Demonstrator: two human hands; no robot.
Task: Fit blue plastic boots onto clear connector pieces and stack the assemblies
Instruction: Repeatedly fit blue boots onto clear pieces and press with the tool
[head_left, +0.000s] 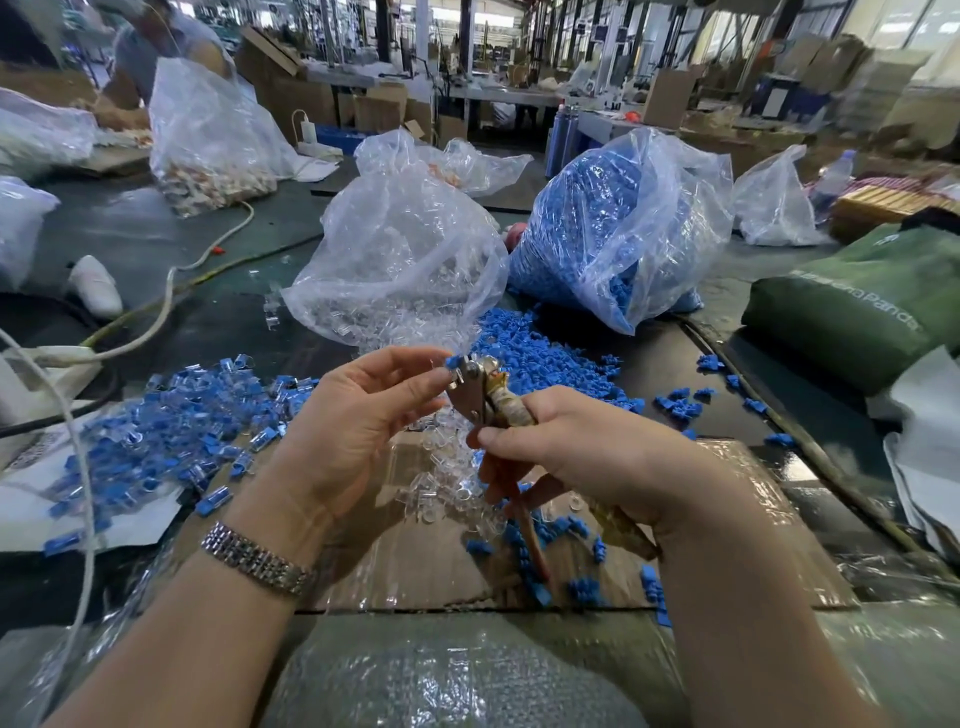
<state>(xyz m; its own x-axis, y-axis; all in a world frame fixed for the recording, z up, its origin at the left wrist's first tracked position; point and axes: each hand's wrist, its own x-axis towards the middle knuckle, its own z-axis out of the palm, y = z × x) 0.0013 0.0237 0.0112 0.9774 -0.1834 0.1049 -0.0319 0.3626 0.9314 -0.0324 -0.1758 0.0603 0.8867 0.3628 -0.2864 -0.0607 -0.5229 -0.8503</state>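
Fitting step: your right hand (566, 447) grips pliers (485, 387) spreading a blue boot (453, 361); your left hand (363, 410), fingers relaxed, should feed a clear connector

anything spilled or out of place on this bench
Yes. Loose blue plastic boots have spilled from the torn clear bag of blue boots across the dark bench, and a few lie scattered on the brown cardboard sheet near the person's arms.

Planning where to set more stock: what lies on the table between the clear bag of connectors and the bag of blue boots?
Nothing: in the head view the clear bag and the blue-boot bag press together; loose blue boots spill just before them.
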